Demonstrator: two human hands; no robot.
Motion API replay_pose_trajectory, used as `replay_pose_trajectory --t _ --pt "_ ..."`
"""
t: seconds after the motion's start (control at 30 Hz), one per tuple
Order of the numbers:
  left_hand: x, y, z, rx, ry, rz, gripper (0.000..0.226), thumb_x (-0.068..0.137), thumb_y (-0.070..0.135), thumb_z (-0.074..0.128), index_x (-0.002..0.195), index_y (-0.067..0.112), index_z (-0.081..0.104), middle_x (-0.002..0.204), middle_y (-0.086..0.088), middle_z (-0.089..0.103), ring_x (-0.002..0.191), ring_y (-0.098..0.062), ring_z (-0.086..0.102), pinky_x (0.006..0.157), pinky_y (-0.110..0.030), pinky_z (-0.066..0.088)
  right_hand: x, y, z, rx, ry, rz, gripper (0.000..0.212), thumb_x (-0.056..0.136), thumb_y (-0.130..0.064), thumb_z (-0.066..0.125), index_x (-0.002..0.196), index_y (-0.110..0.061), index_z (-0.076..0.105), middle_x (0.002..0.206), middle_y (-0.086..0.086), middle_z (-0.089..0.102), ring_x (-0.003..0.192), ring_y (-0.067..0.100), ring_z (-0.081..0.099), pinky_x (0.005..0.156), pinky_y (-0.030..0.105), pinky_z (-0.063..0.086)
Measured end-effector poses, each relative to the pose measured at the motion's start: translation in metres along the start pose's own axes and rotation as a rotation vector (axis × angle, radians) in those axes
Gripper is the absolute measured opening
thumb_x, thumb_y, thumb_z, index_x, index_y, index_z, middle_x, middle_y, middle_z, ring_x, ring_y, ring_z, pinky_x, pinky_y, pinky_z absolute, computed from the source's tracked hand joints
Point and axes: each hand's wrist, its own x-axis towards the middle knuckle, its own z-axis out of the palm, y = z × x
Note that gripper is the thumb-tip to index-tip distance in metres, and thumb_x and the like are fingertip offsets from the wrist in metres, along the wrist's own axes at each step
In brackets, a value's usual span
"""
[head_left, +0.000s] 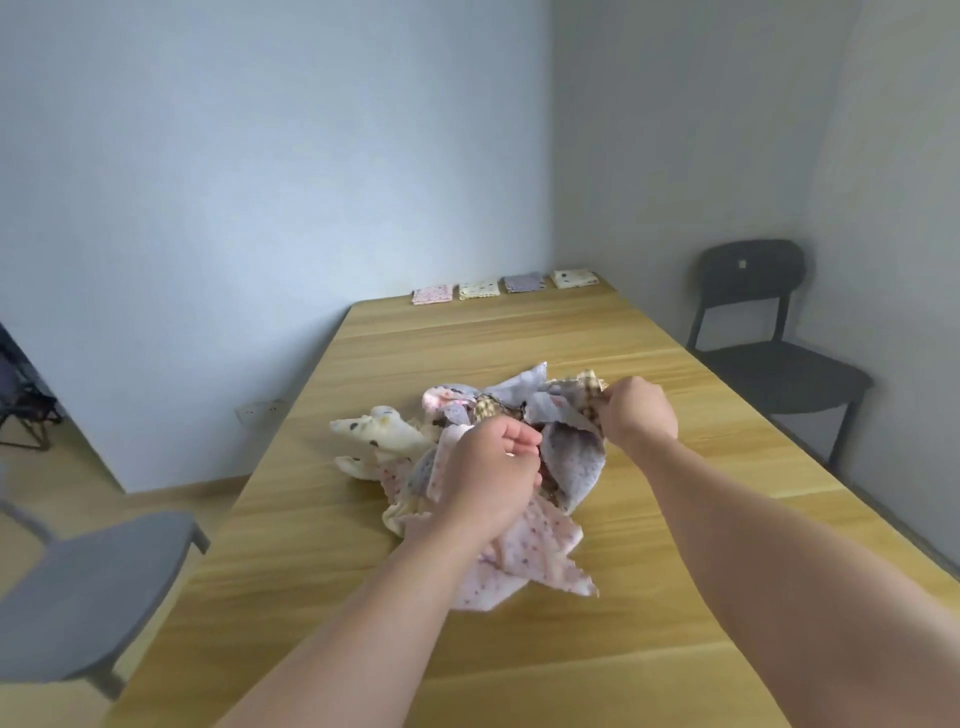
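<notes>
A loose pile of small patterned cloths lies in the middle of the wooden table: pink dotted, cream with dark spots, lilac and brown checked pieces. My left hand sits on the pile with its fingers curled into the cloths near a dark piece. My right hand pinches the brown checked cloth at the pile's far right edge. Both forearms reach in from the bottom of the view.
Several folded cloths lie in a row along the table's far edge: pink, cream, lilac, cream. A dark chair stands at the right, a grey chair at the left. Walls close off the back.
</notes>
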Motion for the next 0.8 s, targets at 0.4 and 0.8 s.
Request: replay_pose_trajectory --t 0.4,0.8 --pt "0.003 0.044 0.035 -0.078 -0.049 0.020 0.018 0.082 0.022 0.063 0.098 0.032 0.063 0.092 0.004 0.074 0.083 -0.020 0.074 0.080 -0.049 0.061 -0.030 -0.014 -0.123 0.727 0.132 -0.235 0.029 0.098 -0.034 0.064 0.111 -0.013 0.078 0.093 -0.004 0.077 0.086 0.009 0.063 0.078 0.026 0.050" --pt "0.008 0.084 0.055 -0.100 0.007 0.071 0.069 0.086 0.042 0.074 0.144 0.028 0.040 0.125 0.009 0.057 0.105 -0.020 0.065 0.091 -0.038 0.055 -0.061 -0.002 -0.175 1.004 -0.062 -0.307 0.025 0.103 -0.025 0.057 0.101 -0.011 0.077 0.089 0.010 0.073 0.078 0.020 0.064 0.078 0.040 0.055"
